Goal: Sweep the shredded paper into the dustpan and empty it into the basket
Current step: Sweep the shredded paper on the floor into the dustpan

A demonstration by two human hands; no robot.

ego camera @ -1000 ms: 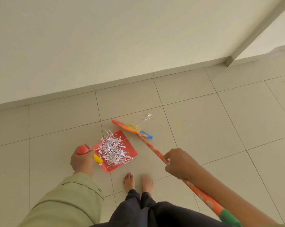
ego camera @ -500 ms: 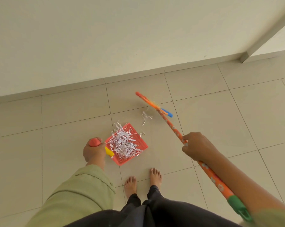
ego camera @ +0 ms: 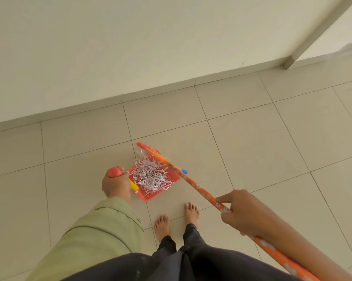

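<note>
A red dustpan (ego camera: 148, 196) lies on the tiled floor in front of my bare feet. A heap of white shredded paper (ego camera: 150, 175) fills it. My left hand (ego camera: 115, 183) grips the dustpan's red and yellow handle (ego camera: 133, 185). My right hand (ego camera: 239, 212) holds the orange flowered broom stick (ego camera: 201, 191), forefinger stretched along it. The broom head (ego camera: 152, 152), orange with a blue end cap, sits blurred over the dustpan's far edge, against the paper. No basket is in view.
A pale wall with a low skirting (ego camera: 130, 98) runs across the back, about one and a half tiles beyond the dustpan. A grey frame post (ego camera: 290, 62) meets the floor at the upper right. Beige floor tiles (ego camera: 272, 149) spread to both sides.
The broom head has swung back from the floor beyond the dustpan onto the pan's far edge, carrying the few loose strips with it. My left hand kept its hold on the dustpan handle.
</note>
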